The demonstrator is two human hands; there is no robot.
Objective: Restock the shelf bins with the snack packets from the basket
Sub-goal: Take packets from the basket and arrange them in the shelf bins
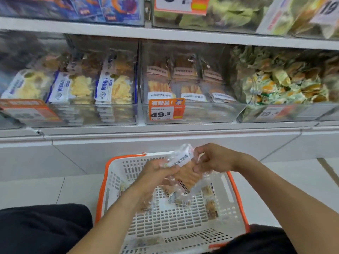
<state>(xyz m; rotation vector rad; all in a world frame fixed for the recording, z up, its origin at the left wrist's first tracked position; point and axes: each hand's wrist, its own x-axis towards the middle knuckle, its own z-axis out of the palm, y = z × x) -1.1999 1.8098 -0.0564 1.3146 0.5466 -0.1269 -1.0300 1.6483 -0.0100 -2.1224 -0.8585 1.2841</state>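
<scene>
Crouched before a shop shelf, I hold a clear snack packet (183,171) in both hands above a white basket (172,222) with an orange rim, which sits on the pale tiled floor (45,189). My left hand (157,173) has its grip clamped on the packet's near side, fingers curled round the crinkled film; my right hand (212,158) pinches the far side, thumb and fingertips closed on the wrapper. The packet tilts, its white label end uppermost, with golden-brown biscuit strips showing through. More packets (211,204) lie loose in the basket below, against its slotted bottom and right wall. Straight ahead, the middle clear bin (190,114) holds rows of matching packets and carries an orange price tag (166,109) reading 49.8. The bin to its left (102,116) is stacked with blue-and-white packets of pale yellow chips; the bin on the right (286,114) is heaped with small green-and-orange wrapped snacks. Dark trousers (44,230) cover my knees on either side of the basket.
</scene>
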